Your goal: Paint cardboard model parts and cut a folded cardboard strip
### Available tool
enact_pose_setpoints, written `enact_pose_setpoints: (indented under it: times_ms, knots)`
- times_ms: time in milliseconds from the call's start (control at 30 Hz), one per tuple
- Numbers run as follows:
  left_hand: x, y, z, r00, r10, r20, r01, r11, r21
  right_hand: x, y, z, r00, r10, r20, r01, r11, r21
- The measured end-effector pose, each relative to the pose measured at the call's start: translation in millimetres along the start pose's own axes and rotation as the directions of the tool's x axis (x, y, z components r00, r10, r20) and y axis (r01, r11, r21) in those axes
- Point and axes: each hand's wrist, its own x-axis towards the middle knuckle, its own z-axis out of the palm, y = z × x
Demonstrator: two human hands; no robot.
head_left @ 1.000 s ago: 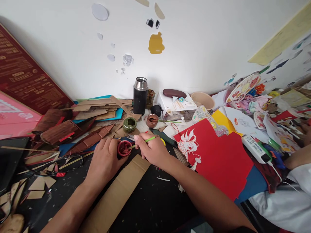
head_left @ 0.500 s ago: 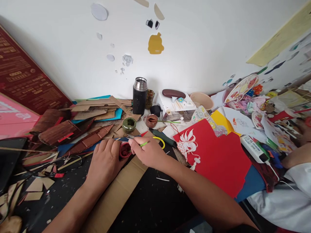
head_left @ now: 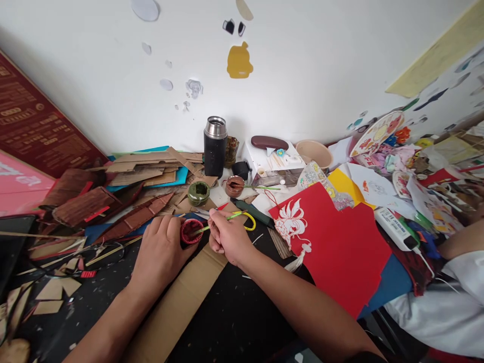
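Observation:
My left hand is wrapped around the side of a small open jar of dark red paint, keeping it tilted slightly. My right hand pinches a thin green-handled paintbrush, whose tip dips inside the jar. Under both wrists runs a long cardboard strip. Just beyond the hands stand a jar of green paint and a jar of brown paint with another brush lying across it. Scissors with a yellow handle lie partly hidden behind my right hand.
A black thermos stands open near the wall. Cardboard pieces and brown-painted parts pile up on the left. Red paper with a white paper-cut covers the right side. Another person's arm rests at the far right.
My right hand has shifted its grip, and the brush now slants lower into the red paint, its shaft more visible. My left hand stays on the jar. The camera view has shifted slightly.

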Motion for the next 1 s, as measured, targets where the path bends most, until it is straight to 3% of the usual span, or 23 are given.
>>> enact_pose_setpoints:
  times_ms: [133,300,500,733,1000]
  knots:
    - [0.5,-0.3,-0.6,1.0,-0.013,-0.006,0.013,1.0,-0.012,-0.9,-5.3,1.3,0.998,-0.058,0.006,0.058,0.998,0.02]
    - [1.4,-1.2,-2.3,1.0,-0.03,0.005,0.03,0.999,-0.037,-11.1,-14.1,-5.9,0.981,-0.153,0.12,0.174,0.966,-0.189]
    - [0.6,-2.3,-0.4,1.0,-0.021,-0.01,0.02,0.998,-0.054,-23.9,-18.9,-16.2,0.942,-0.213,0.259,0.305,0.866,-0.396]
    - [0.7,-3.9,-0.2,0.999,-0.027,-0.02,0.025,0.997,-0.069,-22.0,-18.3,-28.2,0.941,-0.165,0.294,0.305,0.787,-0.536]
    - [1.3,-1.5,-0.1,0.996,-0.082,0.028,0.084,0.991,-0.102,-34.3,-34.4,-32.8,0.922,-0.141,0.361,0.342,0.736,-0.585]
